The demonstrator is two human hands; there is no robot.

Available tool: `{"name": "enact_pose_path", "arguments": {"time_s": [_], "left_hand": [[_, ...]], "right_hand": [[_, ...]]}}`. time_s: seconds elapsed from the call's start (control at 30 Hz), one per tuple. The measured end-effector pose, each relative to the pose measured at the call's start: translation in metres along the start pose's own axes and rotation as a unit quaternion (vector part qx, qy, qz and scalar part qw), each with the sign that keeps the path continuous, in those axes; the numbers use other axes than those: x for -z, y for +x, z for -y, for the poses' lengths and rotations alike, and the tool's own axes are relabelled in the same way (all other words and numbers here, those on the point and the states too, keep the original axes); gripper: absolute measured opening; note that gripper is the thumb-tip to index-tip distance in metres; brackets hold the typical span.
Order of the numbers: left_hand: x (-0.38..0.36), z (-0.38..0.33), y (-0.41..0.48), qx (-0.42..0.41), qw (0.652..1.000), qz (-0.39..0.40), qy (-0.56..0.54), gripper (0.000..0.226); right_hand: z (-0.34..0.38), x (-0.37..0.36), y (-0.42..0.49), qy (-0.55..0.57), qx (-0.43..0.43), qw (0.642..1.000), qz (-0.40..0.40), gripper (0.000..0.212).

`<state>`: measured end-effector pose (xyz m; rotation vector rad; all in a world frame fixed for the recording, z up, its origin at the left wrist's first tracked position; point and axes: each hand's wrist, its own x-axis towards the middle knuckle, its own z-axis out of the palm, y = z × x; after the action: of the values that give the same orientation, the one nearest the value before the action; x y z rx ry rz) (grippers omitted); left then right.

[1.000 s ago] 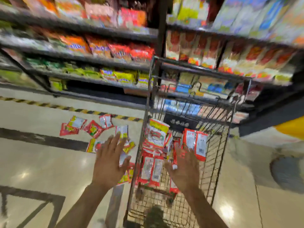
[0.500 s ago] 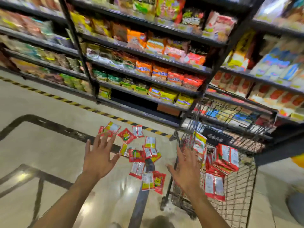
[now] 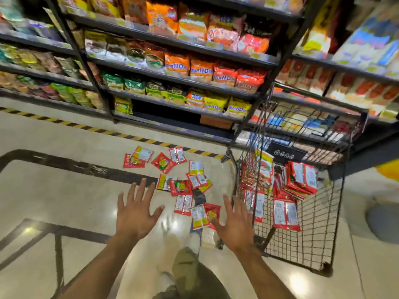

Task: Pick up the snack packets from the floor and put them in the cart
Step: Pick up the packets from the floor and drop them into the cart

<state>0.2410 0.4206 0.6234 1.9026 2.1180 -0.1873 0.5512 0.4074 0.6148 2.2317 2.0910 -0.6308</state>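
The left hand (image 3: pixel 136 214) was empty, its fingers straight and spread wide, palm down over the floor (image 3: pixel 64 201). The right hand (image 3: pixel 234 225) matched it, also flat, splayed and holding nothing, beside the near corner of the cart (image 3: pixel 319 240). Both looked readied for a scoop, probably because thin, flat packets are easier to gather in a broad sweep than to pinch one at a time.

Between and just beyond the hands lay the snack packets (image 3: pixel 181 187), red and yellow sachets scattered loosely on the tiles, some overlapping, a few face down showing white labels. The nearest pair sat just beside the right hand's fingertips; the farthest lay near the striped tape (image 3: pixel 64 124) at the foot of the shelves (image 3: pixel 172 78).

The wire cart stood just to the right of the scatter, likely parked there to keep each carry short. A good many packets in the cart (image 3: pixel 300 180) leaned in bunches against its mesh sides, so the job seemed well along, with roughly a dozen sachets left on the floor.
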Motion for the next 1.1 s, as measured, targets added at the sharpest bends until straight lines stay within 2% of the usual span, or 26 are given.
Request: {"name": "enact_pose_path", "arguments": {"time_s": [0.23,0.37,0.5,0.77,0.87,0.97,1.1], "left_hand": [[-0.056,-0.061,0.077,-0.067,0.994,0.078,0.044,0.09],[-0.099,-0.089,0.127,-0.099,0.988,0.105,0.058,0.086],[-0.158,-0.114,0.175,-0.127,0.983,0.125,0.052,0.088],[-0.343,-0.134,0.26,-0.162,0.966,0.196,0.054,0.085],[-0.418,-0.136,0.281,-0.181,0.961,0.202,0.047,0.087],[-0.494,-0.14,0.297,-0.185,0.954,0.232,0.03,0.094],[-0.598,-0.139,0.319,-0.17,0.945,0.273,0.056,0.085]], "right_hand": [[-0.035,-0.043,0.054,0.075,-0.061,0.994,0.043,0.086],[-0.059,-0.085,0.1,0.089,-0.092,0.99,0.066,0.094],[-0.085,-0.134,0.149,0.1,-0.125,0.983,0.089,0.094],[-0.138,-0.289,0.242,0.095,-0.2,0.972,0.083,0.092],[-0.161,-0.359,0.27,0.095,-0.225,0.963,0.11,0.101],[-0.187,-0.436,0.29,0.067,-0.228,0.968,0.078,0.105],[-0.208,-0.524,0.318,0.093,-0.281,0.943,0.154,0.1]]}}
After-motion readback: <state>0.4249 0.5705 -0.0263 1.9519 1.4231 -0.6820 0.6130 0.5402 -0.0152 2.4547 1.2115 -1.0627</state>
